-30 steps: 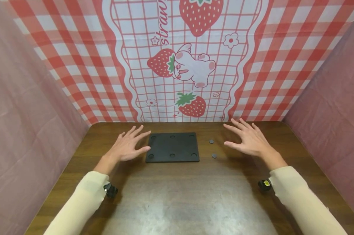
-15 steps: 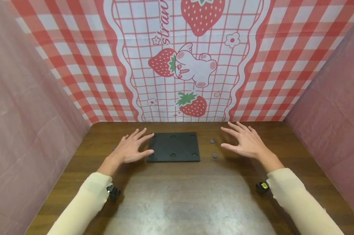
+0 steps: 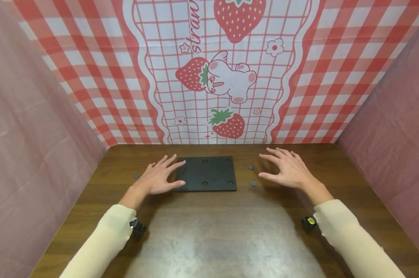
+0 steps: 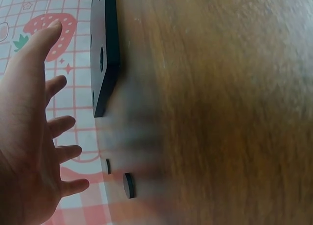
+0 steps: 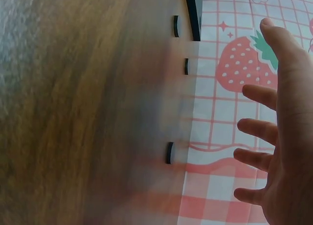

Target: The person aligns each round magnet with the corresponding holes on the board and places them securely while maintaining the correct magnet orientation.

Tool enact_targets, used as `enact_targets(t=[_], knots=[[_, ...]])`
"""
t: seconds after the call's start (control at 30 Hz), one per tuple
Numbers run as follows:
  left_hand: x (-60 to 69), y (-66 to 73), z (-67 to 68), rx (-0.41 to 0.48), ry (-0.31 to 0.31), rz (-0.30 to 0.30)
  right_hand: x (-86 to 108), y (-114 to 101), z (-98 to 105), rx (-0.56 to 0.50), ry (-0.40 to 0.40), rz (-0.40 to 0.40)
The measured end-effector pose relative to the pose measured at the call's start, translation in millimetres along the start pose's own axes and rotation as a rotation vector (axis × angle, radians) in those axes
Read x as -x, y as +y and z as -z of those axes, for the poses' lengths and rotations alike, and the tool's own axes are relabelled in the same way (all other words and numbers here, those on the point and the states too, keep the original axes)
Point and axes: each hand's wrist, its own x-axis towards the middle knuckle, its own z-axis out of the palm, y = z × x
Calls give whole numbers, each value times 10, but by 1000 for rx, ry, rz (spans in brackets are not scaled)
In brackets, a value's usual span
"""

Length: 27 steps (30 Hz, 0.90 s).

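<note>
A flat black plate (image 3: pixel 209 173) with round recesses lies near the table's back edge. The left hand (image 3: pixel 157 178), fingers spread, hovers over the plate's left end and holds nothing. Beside it on the left lies a small dark disc (image 3: pixel 136 176); the left wrist view shows two discs, the nearer one (image 4: pixel 128 186) larger. To the right of the plate are two discs, one farther back (image 3: pixel 251 167) and one nearer (image 3: pixel 254 184). The right hand (image 3: pixel 289 170) is spread and empty just right of them. A third disc (image 5: pixel 169 153) appears in the right wrist view.
The brown wooden table (image 3: pixel 209 231) meets a red-and-white strawberry-print cloth (image 3: pixel 230 77) along its back edge. Pink curtains hang at the left (image 3: pixel 32 135) and right (image 3: pixel 394 116). A small black device (image 3: pixel 137 227) is at the left wrist, another (image 3: pixel 308 222) at the right.
Both hands have drifted inward, the left to the right over the plate's end, the right to the left and slightly nearer. The disc left of the left hand has come into view.
</note>
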Motion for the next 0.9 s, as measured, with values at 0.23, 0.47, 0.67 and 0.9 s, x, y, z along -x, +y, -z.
enact_targets(t=[0.23, 0.47, 0.67, 0.9], knots=[[-17, 45, -17, 6, -35, 6, -13, -48, -57, 19, 15, 39], [-30, 99, -40, 17, -53, 7, -26, -88, -82, 25, 25, 55], [-61, 127, -75, 11, -64, 21, -26, -112, -109, 18, 26, 62], [-78, 137, -111, 12, -77, 36, -32, -130, -123, 20, 24, 68]])
